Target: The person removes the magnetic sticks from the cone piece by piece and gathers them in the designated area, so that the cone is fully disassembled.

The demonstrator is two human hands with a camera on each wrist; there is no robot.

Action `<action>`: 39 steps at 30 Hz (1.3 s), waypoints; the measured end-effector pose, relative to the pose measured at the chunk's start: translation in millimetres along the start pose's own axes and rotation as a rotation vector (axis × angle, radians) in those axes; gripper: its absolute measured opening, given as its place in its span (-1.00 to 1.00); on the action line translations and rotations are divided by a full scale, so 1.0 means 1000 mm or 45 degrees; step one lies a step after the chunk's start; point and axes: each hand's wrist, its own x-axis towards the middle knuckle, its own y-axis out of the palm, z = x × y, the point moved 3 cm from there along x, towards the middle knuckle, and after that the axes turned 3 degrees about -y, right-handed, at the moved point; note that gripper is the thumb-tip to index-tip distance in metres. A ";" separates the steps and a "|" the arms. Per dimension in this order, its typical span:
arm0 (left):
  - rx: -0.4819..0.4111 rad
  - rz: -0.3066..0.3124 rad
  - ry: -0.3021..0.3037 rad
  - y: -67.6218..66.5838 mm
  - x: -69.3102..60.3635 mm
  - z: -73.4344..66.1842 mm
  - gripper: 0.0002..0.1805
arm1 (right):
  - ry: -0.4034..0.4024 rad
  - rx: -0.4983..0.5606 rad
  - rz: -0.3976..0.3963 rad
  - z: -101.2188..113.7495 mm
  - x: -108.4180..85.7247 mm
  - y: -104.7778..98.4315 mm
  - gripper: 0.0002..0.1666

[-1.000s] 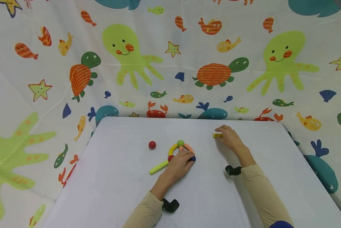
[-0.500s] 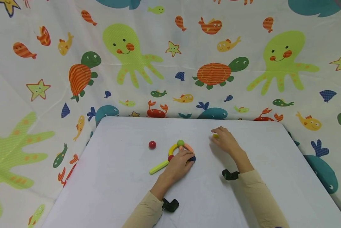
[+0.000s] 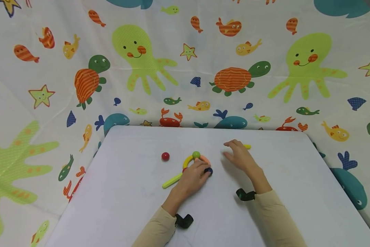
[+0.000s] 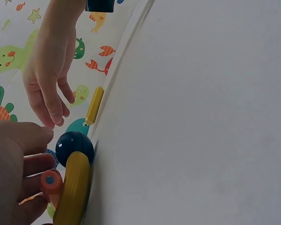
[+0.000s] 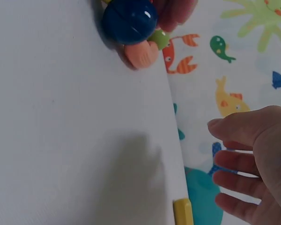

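Observation:
In the head view my left hand (image 3: 193,175) is over a ring of coloured curved sticks and balls lying on the table. A green ball (image 3: 196,155), a yellow curved stick (image 3: 187,161) and a dark blue ball (image 4: 74,148) belong to the ring. In the left wrist view its curled fingers hold a salmon-coloured stick (image 4: 51,182) with a hole in its end. My right hand (image 3: 241,157) is above the table with fingers apart, holding nothing. Just behind it lies a yellow stick (image 3: 247,146), partly hidden in the head view.
A loose red ball (image 3: 165,156) lies left of the ring. A lime-green straight stick (image 3: 172,180) extends from the ring toward the front left. Behind the white table (image 3: 126,154) hangs a cloth (image 3: 185,79) printed with sea animals.
My right hand has let go of the yellow stick and moved left and toward me. The yellow stick now lies to its right. My left hand has stayed nearly still.

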 end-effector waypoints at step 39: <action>-0.057 -0.211 -0.082 -0.021 0.002 0.027 -0.71 | -0.039 0.083 -0.002 0.046 -0.021 0.033 -0.51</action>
